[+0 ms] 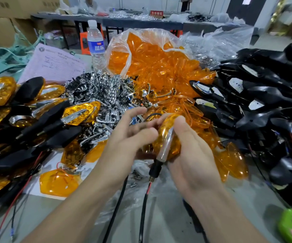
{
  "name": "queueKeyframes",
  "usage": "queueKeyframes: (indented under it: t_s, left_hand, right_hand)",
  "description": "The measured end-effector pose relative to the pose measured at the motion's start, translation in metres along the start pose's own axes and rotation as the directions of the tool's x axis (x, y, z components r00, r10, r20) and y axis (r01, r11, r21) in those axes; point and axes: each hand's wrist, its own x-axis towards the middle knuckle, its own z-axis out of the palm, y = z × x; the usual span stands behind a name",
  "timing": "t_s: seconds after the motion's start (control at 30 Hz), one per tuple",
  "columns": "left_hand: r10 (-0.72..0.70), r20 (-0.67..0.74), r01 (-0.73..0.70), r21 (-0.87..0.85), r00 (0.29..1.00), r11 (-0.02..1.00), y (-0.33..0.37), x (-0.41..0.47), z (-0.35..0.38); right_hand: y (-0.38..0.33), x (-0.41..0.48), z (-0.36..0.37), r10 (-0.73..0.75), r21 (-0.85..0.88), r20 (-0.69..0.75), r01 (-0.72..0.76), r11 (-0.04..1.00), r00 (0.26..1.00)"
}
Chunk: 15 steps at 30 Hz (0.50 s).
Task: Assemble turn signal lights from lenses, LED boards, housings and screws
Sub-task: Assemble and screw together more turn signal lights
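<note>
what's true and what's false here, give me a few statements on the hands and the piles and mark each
The right hand holds a turn signal light. True.
The water bottle lies on its side. False: it stands upright.
The black housings are piled on the right. True.
The plastic bag is empty. False: it holds orange lenses.

Far table, red sign (156,13): white Chinese characters, reads "不合格" (last character unclear). Water bottle (96,41) has a blue label, white characters too blurred to read. Pink form (54,64) left: print illegible.
</note>
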Motion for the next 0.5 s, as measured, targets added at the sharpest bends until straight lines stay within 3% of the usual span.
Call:
queueKeyframes:
  t_s: [0.13,0.27,0.37,0.5]
  left_hand:
    - [0.015,0.119,-0.028,0.108,0.993,0.994,-0.003,-0.004,0.007]
    - [-0.013,0.065,0.001,0.173,0.998,0.985,-0.004,-0.006,0.011]
    - [-0.072,-0.01,0.073,0.139,0.997,0.988,-0.002,-0.007,0.017]
    - [-0.141,0.07,0.137,0.054,0.988,0.989,0.001,-0.01,0.018]
  right_hand:
    - [-0.007,0.002,-0.004,0.022,0.088,-0.046,-0.018,0.996,0.999]
    - [-0.008,0.003,-0.007,-0.004,0.068,0.07,-0.001,0.998,0.998]
    - [-0.01,0.002,-0.009,-0.044,0.104,0.144,0.029,0.994,0.989]
    - [-0.012,0.003,-0.01,-0.061,0.02,0.216,0.058,0.998,0.974]
